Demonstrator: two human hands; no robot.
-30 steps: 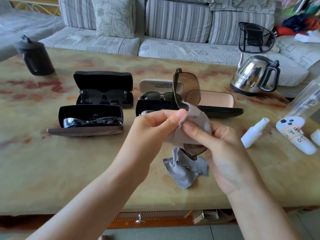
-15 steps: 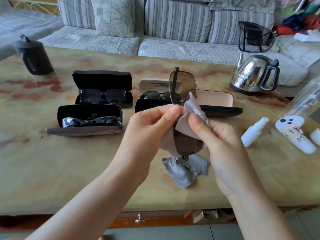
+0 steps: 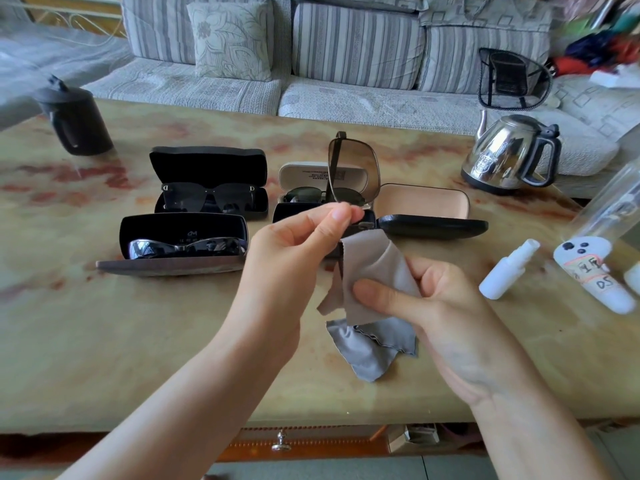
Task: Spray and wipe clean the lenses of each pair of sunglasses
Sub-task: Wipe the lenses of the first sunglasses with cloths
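The left hand [image 3: 298,247] pinches the brown sunglasses [image 3: 351,171] between thumb and forefinger at the frame, its other fingers curled in. It holds them upright just in front of the empty case [image 3: 422,206], which lies open on the table [image 3: 104,323] and shows a tan lining. One lens stands clear above the fingers, while the lower half is hidden behind the hand and the cloth [image 3: 374,268]. The right hand [image 3: 429,303], nearer the camera than the empty case, grips that beige cloth, with the thumb pressing it against the curled fingers. Whether the cloth touches the lower lens cannot be told. A second cloth [image 3: 367,355], grey, lies crumpled on the table below the right hand. Touching the left end of the empty case is a white case [image 3: 322,174] holding green sunglasses [image 3: 322,197], and the print inside its lid is too small to read. Farther left a black case [image 3: 207,161] holds black sunglasses [image 3: 207,199] with a letter D at each hinge. In front of it a long case [image 3: 166,265] holds mirrored sunglasses [image 3: 183,245], and its lid carries a small logo I cannot read surely. Right of the empty case lies a white spray bottle [image 3: 509,270], and beyond that a white controller [image 3: 588,275] has a handwritten label ending in "DS". A steel kettle [image 3: 502,154] stands behind the empty case to the right, and a black jug [image 3: 74,119] stands far to the left.
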